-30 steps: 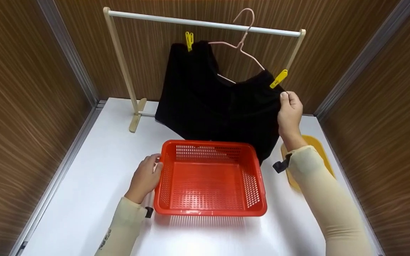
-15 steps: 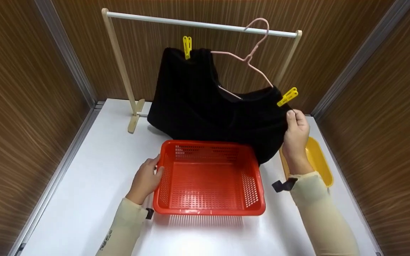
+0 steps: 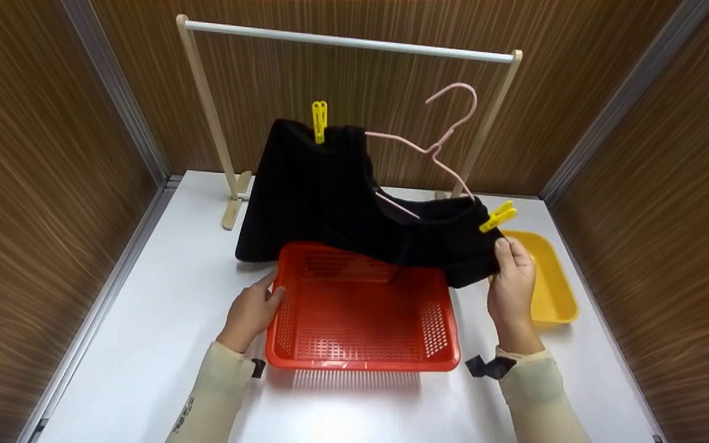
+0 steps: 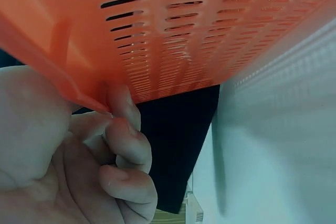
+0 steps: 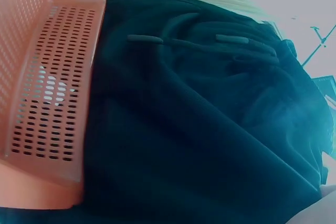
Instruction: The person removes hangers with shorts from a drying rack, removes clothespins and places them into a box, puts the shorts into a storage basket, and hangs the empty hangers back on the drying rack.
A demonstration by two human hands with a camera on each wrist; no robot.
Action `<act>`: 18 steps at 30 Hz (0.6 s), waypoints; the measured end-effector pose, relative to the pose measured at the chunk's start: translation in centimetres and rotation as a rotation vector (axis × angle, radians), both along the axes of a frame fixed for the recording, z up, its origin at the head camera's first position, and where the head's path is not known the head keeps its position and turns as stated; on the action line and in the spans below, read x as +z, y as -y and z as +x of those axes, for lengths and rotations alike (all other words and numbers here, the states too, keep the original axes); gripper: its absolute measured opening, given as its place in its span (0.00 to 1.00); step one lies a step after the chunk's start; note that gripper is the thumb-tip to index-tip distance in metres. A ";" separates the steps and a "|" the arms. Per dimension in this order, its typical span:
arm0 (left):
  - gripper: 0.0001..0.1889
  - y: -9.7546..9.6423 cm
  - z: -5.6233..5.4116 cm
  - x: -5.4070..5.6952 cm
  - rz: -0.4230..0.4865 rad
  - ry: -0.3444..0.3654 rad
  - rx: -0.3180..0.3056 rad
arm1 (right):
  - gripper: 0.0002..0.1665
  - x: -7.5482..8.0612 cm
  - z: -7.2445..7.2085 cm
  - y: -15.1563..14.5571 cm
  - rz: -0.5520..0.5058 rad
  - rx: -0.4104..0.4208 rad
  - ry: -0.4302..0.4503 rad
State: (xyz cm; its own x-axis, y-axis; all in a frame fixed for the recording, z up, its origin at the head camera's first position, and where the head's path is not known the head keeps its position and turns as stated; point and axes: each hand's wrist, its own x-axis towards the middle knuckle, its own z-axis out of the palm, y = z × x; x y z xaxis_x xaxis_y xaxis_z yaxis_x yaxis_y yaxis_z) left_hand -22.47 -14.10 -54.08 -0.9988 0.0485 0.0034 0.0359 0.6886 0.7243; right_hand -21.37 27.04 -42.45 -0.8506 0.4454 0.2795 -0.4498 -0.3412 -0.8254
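Note:
My left hand [image 3: 250,311] grips the left rim of a red plastic basket [image 3: 360,366]. In the left wrist view its fingers [image 4: 128,142] curl up under that rim. My right hand [image 3: 513,289] pinches the right side edge of black shorts [image 3: 311,191]. A pink clothes hanger [image 3: 433,149] runs inside the waistband, held by one yellow clothespin [image 3: 319,123] on the left and a second clothespin [image 3: 498,216] on the right. The shorts tilt down to the right and overlap the basket's far rim. Drawstring ends [image 5: 147,39] show in the right wrist view.
Behind the shorts stands a drying rack with a white rod [image 3: 348,42] and wooden legs [image 3: 210,111]. A yellow tray [image 3: 554,277] lies right of my right hand on the white table [image 3: 145,295]. Wood-grain walls [image 3: 40,184] enclose three sides.
My right hand has come down toward me with the shorts and hanger. The hook has dropped below the rod, and the shorts now cover part of the basket's far rim. My left hand stayed put.

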 end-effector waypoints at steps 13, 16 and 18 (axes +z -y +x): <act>0.27 0.3 0.1 -0.3 0.048 -0.028 -0.031 | 0.17 -4.6 2.5 -0.1 -0.018 0.062 0.036; 0.27 0.5 0.1 -0.4 0.043 -0.052 -0.036 | 0.16 -5.8 2.8 -0.2 -0.005 0.084 0.037; 0.26 0.6 0.1 -0.4 0.042 -0.065 -0.036 | 0.16 -6.5 2.9 -0.2 -0.003 0.099 0.042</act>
